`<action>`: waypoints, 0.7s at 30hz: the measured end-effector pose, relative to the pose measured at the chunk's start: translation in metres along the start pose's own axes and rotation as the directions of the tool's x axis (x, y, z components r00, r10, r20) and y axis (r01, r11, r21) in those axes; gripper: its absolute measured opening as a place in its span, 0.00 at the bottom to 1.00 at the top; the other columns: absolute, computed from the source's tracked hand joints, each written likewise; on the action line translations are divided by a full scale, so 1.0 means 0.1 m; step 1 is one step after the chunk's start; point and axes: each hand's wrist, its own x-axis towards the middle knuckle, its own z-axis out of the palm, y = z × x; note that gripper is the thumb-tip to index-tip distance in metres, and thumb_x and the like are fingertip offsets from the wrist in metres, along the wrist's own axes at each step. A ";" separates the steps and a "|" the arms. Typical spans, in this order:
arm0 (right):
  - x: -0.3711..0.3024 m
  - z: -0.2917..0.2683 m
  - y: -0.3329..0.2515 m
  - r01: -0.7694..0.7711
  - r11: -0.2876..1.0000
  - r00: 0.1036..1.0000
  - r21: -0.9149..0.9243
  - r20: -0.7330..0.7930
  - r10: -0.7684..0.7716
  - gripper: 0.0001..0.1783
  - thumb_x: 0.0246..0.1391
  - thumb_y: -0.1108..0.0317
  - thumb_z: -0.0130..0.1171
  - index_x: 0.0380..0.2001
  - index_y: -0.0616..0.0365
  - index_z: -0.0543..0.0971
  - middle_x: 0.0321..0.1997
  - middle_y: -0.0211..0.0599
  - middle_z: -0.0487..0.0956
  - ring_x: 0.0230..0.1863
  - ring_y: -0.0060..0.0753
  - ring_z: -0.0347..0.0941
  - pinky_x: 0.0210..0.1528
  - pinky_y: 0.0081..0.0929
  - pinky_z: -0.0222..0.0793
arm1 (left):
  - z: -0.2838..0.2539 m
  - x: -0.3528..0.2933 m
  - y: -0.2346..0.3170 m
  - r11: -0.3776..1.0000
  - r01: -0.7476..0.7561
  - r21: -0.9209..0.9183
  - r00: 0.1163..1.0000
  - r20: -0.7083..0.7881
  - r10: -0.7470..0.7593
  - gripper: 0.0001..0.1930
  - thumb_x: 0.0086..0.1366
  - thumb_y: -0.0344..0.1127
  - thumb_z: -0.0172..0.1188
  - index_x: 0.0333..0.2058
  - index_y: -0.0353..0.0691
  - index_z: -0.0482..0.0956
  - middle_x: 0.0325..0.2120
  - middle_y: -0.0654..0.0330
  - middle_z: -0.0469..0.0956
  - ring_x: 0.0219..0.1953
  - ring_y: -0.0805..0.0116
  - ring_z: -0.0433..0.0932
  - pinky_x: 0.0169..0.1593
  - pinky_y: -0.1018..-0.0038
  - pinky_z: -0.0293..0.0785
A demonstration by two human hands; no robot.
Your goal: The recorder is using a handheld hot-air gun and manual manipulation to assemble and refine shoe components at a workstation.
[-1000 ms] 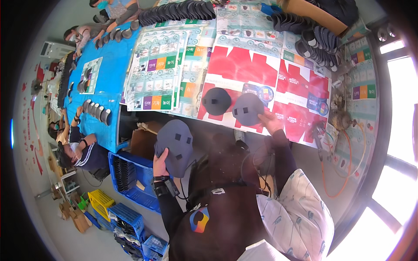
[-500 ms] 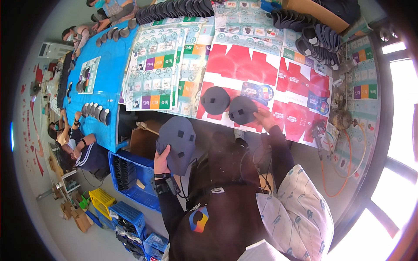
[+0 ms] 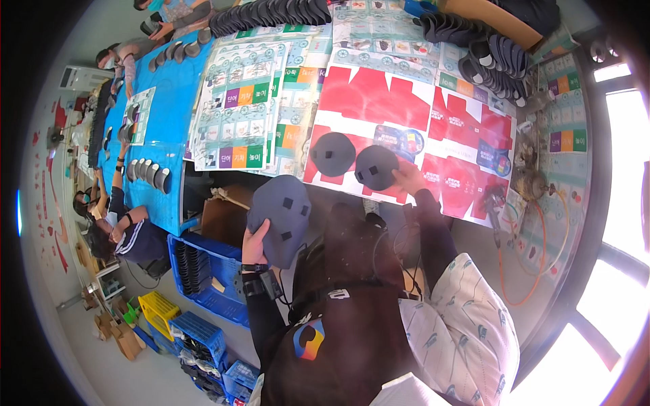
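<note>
My left hand (image 3: 256, 245) grips the lower left edge of a dark grey pad (image 3: 269, 216). That pad is held up in front of the table, with small black squares on its face. At the table's near edge my right hand (image 3: 409, 178) has its fingers closed on the right rim of a round dark grey pad (image 3: 384, 165), which also bears black squares. Beside it, to the left, a second round dark grey pad (image 3: 332, 154) lies on the red and white printed sheet (image 3: 399, 95), apart from both hands.
Printed sheets (image 3: 233, 128) cover the table's left part. Rows of dark curved pads (image 3: 271, 15) line its far side. A blue crate (image 3: 233, 298) stands at lower left. An air-tool hose (image 3: 544, 250) hangs at right. Co-workers sit around the blue table (image 3: 166, 101).
The pad in my left hand has shifted slightly right and up. My right hand's round pad has turned and moved up a little. A co-worker's arm now reaches across the blue table.
</note>
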 end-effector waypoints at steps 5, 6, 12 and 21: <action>-0.45 0.03 -0.66 0.196 0.980 0.980 -0.046 -0.022 -0.197 0.33 0.57 0.48 0.70 0.54 0.64 0.74 0.39 0.49 0.85 0.40 0.42 0.84 0.43 0.40 0.80 | 0.33 0.11 -0.02 0.993 0.037 0.112 0.989 0.136 -0.052 0.24 0.72 0.28 0.60 0.64 0.35 0.70 0.57 0.56 0.78 0.56 0.63 0.79 0.60 0.67 0.75; -0.60 0.17 -0.79 0.069 0.946 0.991 0.317 0.085 -0.101 0.33 0.58 0.49 0.70 0.55 0.63 0.74 0.37 0.45 0.85 0.41 0.38 0.83 0.44 0.37 0.80 | 0.40 0.15 -0.04 0.990 0.037 0.138 0.984 0.169 -0.060 0.24 0.71 0.27 0.60 0.64 0.35 0.70 0.57 0.57 0.78 0.57 0.64 0.79 0.60 0.67 0.75; -1.10 0.49 -1.16 0.048 0.986 0.981 0.159 0.180 -0.077 0.20 0.58 0.63 0.71 0.44 0.65 0.74 0.36 0.42 0.81 0.29 0.27 0.80 0.27 0.27 0.77 | 0.82 0.35 -0.31 0.970 0.036 0.240 0.872 0.467 -0.148 0.24 0.71 0.26 0.61 0.65 0.35 0.70 0.57 0.59 0.78 0.57 0.68 0.78 0.61 0.68 0.74; -1.78 -0.52 -0.22 -0.006 0.964 0.965 0.265 -0.252 0.075 0.14 0.63 0.73 0.61 0.51 0.63 0.76 0.44 0.44 0.82 0.36 0.35 0.83 0.28 0.32 0.80 | 0.74 0.40 -0.69 0.972 0.170 0.162 0.854 0.467 -0.227 0.22 0.70 0.27 0.61 0.62 0.34 0.73 0.55 0.56 0.80 0.56 0.64 0.79 0.60 0.66 0.75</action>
